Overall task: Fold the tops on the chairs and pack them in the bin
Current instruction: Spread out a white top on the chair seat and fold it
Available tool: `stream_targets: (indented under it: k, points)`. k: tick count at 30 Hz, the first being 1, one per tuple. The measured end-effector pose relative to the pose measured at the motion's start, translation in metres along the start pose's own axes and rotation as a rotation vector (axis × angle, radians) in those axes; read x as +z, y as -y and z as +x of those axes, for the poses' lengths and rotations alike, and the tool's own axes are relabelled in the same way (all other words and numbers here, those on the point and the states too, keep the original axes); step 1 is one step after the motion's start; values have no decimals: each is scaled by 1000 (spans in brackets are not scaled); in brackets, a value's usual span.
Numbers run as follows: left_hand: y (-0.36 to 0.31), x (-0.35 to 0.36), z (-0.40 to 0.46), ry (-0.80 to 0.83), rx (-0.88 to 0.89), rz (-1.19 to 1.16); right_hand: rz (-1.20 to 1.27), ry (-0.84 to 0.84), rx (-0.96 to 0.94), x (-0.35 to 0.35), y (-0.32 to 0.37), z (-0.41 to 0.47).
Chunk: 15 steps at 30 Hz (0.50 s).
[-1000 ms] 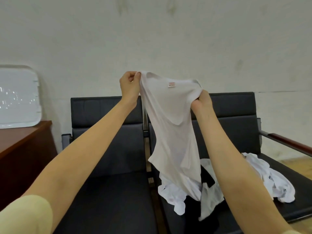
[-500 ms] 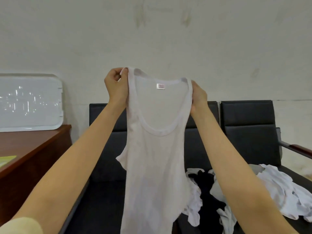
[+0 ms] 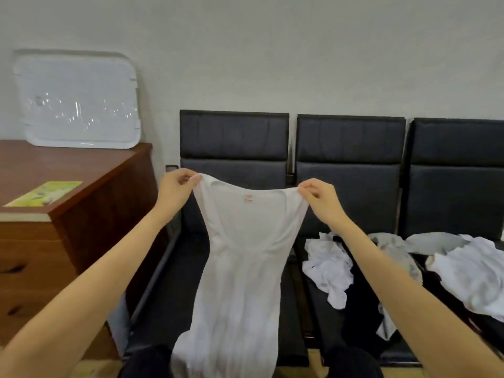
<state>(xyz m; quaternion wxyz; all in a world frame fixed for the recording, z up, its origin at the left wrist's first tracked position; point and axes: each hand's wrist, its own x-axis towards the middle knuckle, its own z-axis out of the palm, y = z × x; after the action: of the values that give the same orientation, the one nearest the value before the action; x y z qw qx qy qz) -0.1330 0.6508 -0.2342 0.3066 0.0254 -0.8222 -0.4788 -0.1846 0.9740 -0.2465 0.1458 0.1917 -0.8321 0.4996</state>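
Office or waiting room: a row of linked black padded chairs point(image 3: 346, 170) against a bare pale wall point(image 3: 272, 50), beside a brown wooden drawer cabinet point(image 3: 76, 214).

The tank top point(image 3: 240, 268) is plain white, thin enough to look faintly pinkish, with a small label point(image 3: 247, 198) printed in red at the back of its neck. The three chairs point(image 3: 350, 170) are black, padded in dark leather-like panels. The heap of tops point(image 3: 409, 271) on their seats mixes white, pale grey and black pieces. The cabinet point(image 3: 81, 203) is reddish-brown wood with a pale edge; a yellow-green leaflet point(image 3: 45, 193) lies on it. The lid point(image 3: 77, 100) is translucent white against a pale grey-white wall point(image 3: 272, 50).
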Motion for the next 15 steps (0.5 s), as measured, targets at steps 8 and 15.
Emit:
stream_targets:
  k: [8, 15]
  points:
    - [96, 36, -31, 346, -562, -215, -13, 96, 226, 67, -94, -26]
    - [145, 94, 16, 197, -652, -437, 135, 51, 339, 118, -139, 23]
